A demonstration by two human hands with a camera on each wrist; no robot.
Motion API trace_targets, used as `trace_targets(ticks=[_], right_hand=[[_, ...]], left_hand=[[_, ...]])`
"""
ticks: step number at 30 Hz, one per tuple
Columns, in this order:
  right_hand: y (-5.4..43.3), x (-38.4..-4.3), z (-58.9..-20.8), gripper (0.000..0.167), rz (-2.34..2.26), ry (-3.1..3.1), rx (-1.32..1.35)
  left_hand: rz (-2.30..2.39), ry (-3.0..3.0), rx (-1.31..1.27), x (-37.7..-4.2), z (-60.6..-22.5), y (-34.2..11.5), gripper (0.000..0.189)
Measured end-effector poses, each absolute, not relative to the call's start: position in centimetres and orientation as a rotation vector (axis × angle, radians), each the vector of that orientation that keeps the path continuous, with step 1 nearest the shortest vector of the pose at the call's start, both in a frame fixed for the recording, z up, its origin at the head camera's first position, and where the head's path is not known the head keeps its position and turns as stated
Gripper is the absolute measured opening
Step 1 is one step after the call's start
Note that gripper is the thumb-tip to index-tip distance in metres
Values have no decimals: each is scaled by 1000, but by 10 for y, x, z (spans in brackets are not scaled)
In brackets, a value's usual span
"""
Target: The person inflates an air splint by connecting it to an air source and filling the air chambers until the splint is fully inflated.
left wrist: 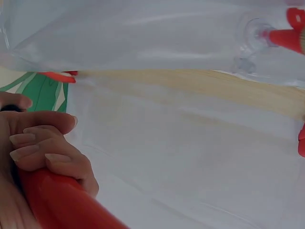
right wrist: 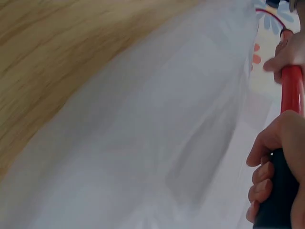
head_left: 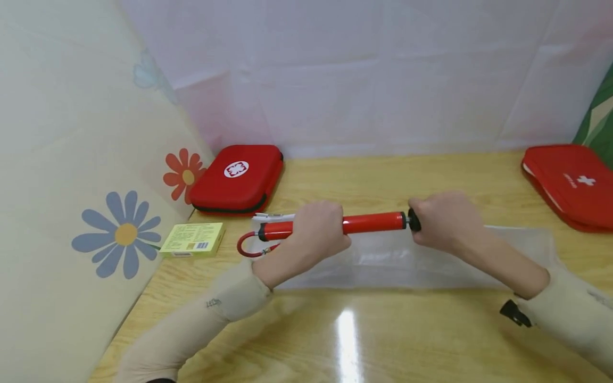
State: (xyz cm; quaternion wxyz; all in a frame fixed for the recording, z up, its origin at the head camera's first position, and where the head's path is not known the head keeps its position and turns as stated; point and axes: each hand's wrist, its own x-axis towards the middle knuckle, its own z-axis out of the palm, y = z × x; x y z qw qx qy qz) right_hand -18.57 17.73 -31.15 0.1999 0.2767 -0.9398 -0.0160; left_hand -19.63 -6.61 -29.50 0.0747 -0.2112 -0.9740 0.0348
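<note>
A red hand pump [head_left: 373, 223] is held level above the table between two hands. My left hand [head_left: 318, 231] grips its barrel, and my right hand [head_left: 442, 221] wraps round the black handle [right wrist: 279, 200] at the other end. Only a short piece of metal rod shows between barrel and handle. From the pump's left end a thin red hose [head_left: 243, 243] loops back behind the left forearm. Below lies a long clear plastic inflatable sleeve [head_left: 383, 266]. The left wrist view has a red nozzle [left wrist: 283, 38] at the sleeve's round clear valve [left wrist: 255, 33].
At the back left sits a red hard first-aid case [head_left: 234, 186], with a small yellow box [head_left: 193, 239] in front of it near the table's left edge. A red first-aid pouch [head_left: 570, 186] lies at the far right. Cloth sheets [head_left: 325, 80] hang behind the table and along its left.
</note>
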Motion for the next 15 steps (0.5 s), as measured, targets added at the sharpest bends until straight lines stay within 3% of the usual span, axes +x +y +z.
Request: trace_targets(ticks=[7, 15], right_hand=[[170, -189, -313, 19, -29, -2597, 817], [220, -204, -309, 21, 34, -2693, 680]], left_hand=[[65, -2952, -656, -202, -295, -66, 21], [162, -2907, -560, -219, -295, -97, 24]])
